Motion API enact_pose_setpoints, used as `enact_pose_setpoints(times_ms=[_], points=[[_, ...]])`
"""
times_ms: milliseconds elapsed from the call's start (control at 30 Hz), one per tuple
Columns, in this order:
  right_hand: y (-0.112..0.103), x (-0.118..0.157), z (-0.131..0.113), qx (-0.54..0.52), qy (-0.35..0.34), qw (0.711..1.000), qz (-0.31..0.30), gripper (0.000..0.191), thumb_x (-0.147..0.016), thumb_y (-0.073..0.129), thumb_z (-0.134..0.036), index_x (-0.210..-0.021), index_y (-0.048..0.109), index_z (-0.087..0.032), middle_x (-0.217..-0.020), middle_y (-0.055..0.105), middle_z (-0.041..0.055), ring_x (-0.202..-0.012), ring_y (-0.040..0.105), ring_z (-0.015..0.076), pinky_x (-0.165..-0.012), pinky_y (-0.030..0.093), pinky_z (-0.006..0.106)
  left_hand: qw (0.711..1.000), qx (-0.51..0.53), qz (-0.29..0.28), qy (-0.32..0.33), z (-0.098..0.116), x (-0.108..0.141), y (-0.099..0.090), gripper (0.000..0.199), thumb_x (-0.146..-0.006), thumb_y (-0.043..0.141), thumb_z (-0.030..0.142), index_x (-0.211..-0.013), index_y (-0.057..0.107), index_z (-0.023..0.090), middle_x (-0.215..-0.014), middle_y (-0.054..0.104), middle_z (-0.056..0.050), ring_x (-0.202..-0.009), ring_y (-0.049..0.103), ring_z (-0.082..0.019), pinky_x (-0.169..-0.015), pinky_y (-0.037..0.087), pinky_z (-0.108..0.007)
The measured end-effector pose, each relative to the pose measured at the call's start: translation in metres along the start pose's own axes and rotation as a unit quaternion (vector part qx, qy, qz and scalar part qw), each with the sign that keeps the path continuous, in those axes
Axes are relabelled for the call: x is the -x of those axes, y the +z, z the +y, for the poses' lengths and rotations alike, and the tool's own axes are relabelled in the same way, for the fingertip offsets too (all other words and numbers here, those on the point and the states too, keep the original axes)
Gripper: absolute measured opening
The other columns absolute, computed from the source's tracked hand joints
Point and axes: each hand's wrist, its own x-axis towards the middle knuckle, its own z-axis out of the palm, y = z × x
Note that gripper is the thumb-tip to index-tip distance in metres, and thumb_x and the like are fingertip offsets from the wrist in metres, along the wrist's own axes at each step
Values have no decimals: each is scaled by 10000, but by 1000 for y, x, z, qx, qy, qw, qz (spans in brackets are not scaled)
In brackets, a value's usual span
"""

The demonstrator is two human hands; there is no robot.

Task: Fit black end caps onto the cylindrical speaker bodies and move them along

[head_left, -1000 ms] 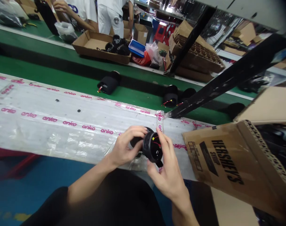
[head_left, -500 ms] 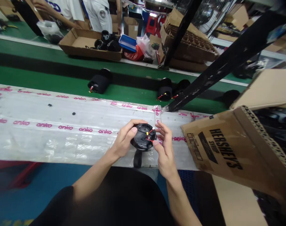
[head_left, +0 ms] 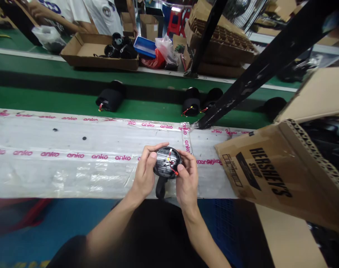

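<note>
A round black part (head_left: 163, 167) with a black strap or handle below it is held over the white taped ledge. Thin wires (head_left: 169, 159) in red, with yellow and white ends, lie across its face. On its left side my left hand (head_left: 145, 173) grips the rim, thumb on top. My right hand (head_left: 187, 178) closes round the right side, its thumb near a red wire end. The fingertips behind the part are partly hidden.
Black cylindrical parts (head_left: 110, 98) lie on the green belt (head_left: 149, 106) beyond the ledge (head_left: 83, 171). A slanting black post (head_left: 250, 76) and a cardboard box (head_left: 258, 167) stand at the right. Across the belt are an open carton (head_left: 88, 61) and people in white shirts.
My right hand has closed in from apart fingers onto the part's right side. The round part has tilted and turned a little, with its wires shifted. The view has moved slightly.
</note>
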Motion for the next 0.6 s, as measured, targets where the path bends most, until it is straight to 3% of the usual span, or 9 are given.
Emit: enact_pose_setpoints(times_ms=[167, 267, 400, 500, 600], points=[[6, 9, -6, 52, -21, 998, 43, 323, -993, 714, -392, -1260, 713, -210, -1346, 759, 134, -1269, 726, 281, -1133, 570, 515, 997, -6, 56, 51, -6, 5, 5, 224, -1107, 552, 421, -1144, 622, 211, -1330, 755, -109, -1285, 701, -238, -1084, 560, -408], [8, 12, -10, 112, -92, 987, 74, 246, -1021, 683, -343, -1201, 772, -201, -1319, 787, 124, -1274, 737, 292, -1132, 576, 535, 988, -64, 98, 104, -5, 10, 5, 254, -1139, 465, 412, -1126, 608, 203, -1298, 768, -122, -1249, 722, -238, -1064, 573, -416], [10, 8, -14, 137, -121, 982, 54, 226, -1033, 670, -313, -1195, 785, -205, -1323, 790, 114, -1285, 735, 281, -1163, 556, 526, 980, -176, 65, 70, 6, 11, -5, 302, -1136, 474, 420, -1223, 665, 203, -1343, 766, -128, -1271, 724, -255, -1066, 572, -411], [13, 6, -18, 94, -79, 991, 49, 234, -1023, 689, -342, -1183, 785, -202, -1308, 800, 111, -1265, 748, 274, -1127, 588, 505, 993, -100, 43, 37, 7, 12, -10, 241, -1091, 591, 433, -1154, 672, 215, -1330, 784, -115, -1212, 764, -255, -1009, 614, -385], [16, 6, -19, 58, -66, 994, 63, 240, -1015, 701, -345, -1187, 789, -204, -1321, 798, 104, -1270, 750, 270, -1110, 604, 486, 993, -41, 81, 76, 3, 18, -6, 205, -1083, 616, 409, -1146, 641, 215, -1355, 775, -118, -1232, 760, -247, -1014, 623, -380]])
